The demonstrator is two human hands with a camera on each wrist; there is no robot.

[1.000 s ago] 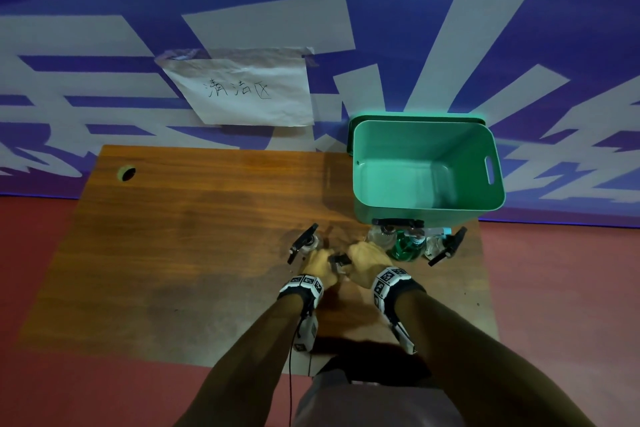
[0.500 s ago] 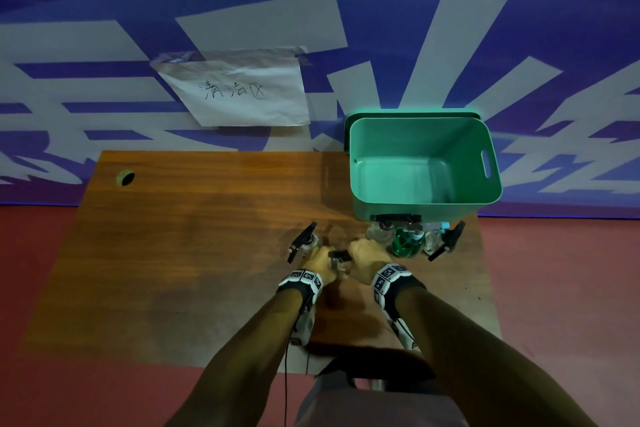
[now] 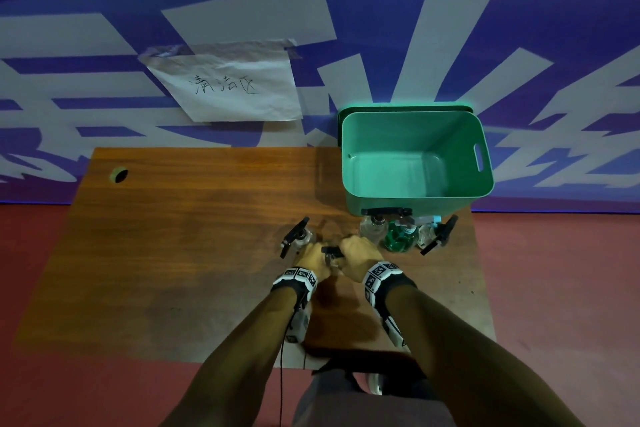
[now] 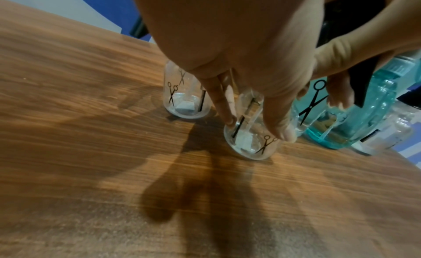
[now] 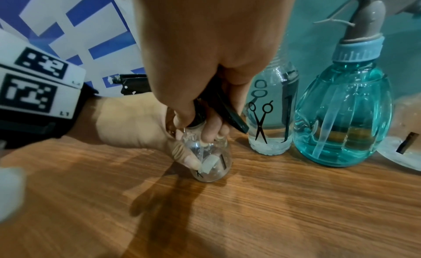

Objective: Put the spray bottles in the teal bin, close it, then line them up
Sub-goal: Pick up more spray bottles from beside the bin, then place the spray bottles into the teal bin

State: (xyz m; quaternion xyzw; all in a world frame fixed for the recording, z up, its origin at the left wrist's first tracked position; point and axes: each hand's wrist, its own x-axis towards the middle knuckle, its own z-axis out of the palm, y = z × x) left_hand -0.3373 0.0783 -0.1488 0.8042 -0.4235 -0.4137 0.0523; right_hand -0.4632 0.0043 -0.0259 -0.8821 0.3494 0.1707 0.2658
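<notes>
Both hands hold one small clear spray bottle (image 3: 330, 251) standing mid-table. My left hand (image 3: 313, 258) pinches its body (image 4: 250, 141) between thumb and fingers. My right hand (image 5: 198, 128) grips its neck and black trigger head. Another clear bottle (image 3: 299, 236) stands just left of the hands. Three bottles stand against the front of the teal bin (image 3: 398, 204): a clear one (image 5: 271, 117), a teal one with liquid (image 5: 341, 117), and a clear one (image 3: 431, 234) at the far right. The bin is open with nothing in it, and its lid (image 3: 405, 108) stands behind it.
The wooden table (image 3: 190, 253) has a cable hole (image 3: 118, 174) at its back left. A paper sign (image 3: 228, 87) hangs on the blue and white wall behind. The bin sits at the table's back right corner.
Both hands stay on the middle bottle in the same place. Only the head view has shifted a little.
</notes>
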